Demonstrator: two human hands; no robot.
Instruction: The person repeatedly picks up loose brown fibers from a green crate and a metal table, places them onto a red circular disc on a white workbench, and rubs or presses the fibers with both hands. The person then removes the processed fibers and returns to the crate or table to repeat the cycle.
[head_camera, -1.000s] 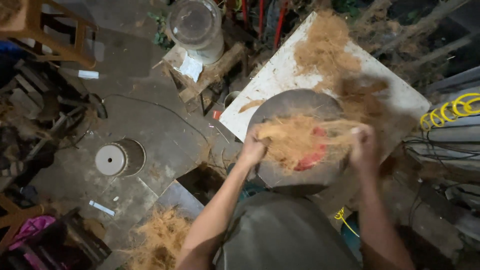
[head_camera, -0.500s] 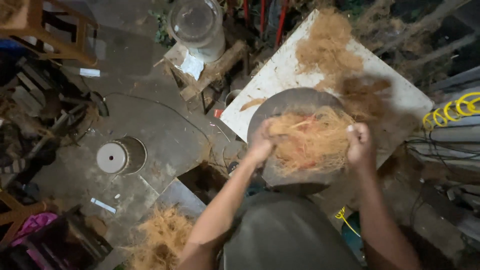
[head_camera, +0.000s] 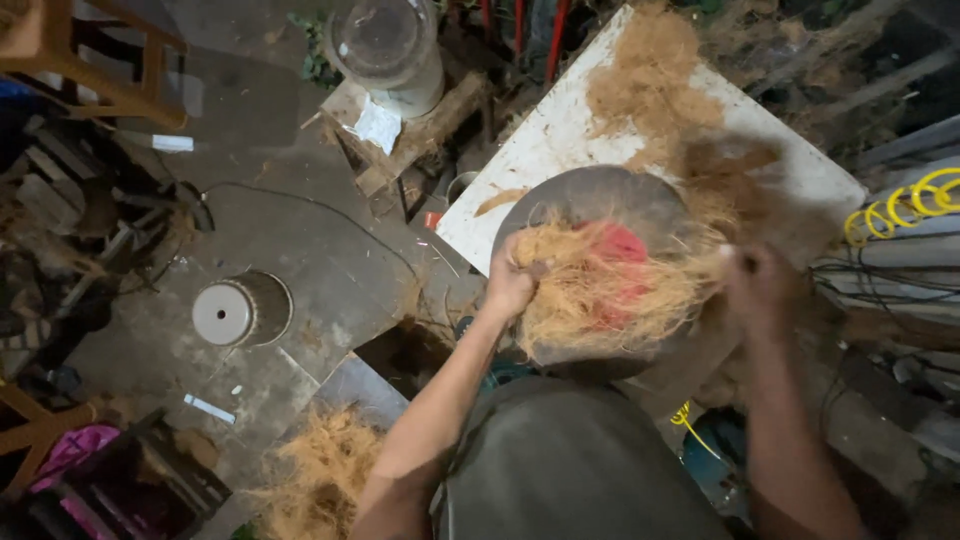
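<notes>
Down at the bench, the person's left hand (head_camera: 510, 285) was closed in a fist around one end of a tangled wad of straw-coloured fibre (head_camera: 610, 285), and the right hand (head_camera: 755, 290) was clenched on the other end, so the wad hung stretched between them, as though being teased apart. It was held just above a round grey pan (head_camera: 600, 200), probably so that anything dropping loose would land in it rather than on the floor. Something red (head_camera: 620, 243) showed through the strands from inside the pan; I could not tell what it was. The pan sat on a white board (head_camera: 540, 160), and farther back on that board lay a heap of browner loose fibre (head_camera: 650, 80), within easy reach. Another pale heap of fibre (head_camera: 320, 470) lay on the floor by the person's left elbow. To the left, on the concrete, stood an upturned grey pot (head_camera: 240, 310), well apart from the work. A clear jar (head_camera: 385, 45) rested on a rough wooden stool (head_camera: 420, 125) beside the board's near corner, and yellow coils (head_camera: 900, 205) lay off to the right.
</notes>
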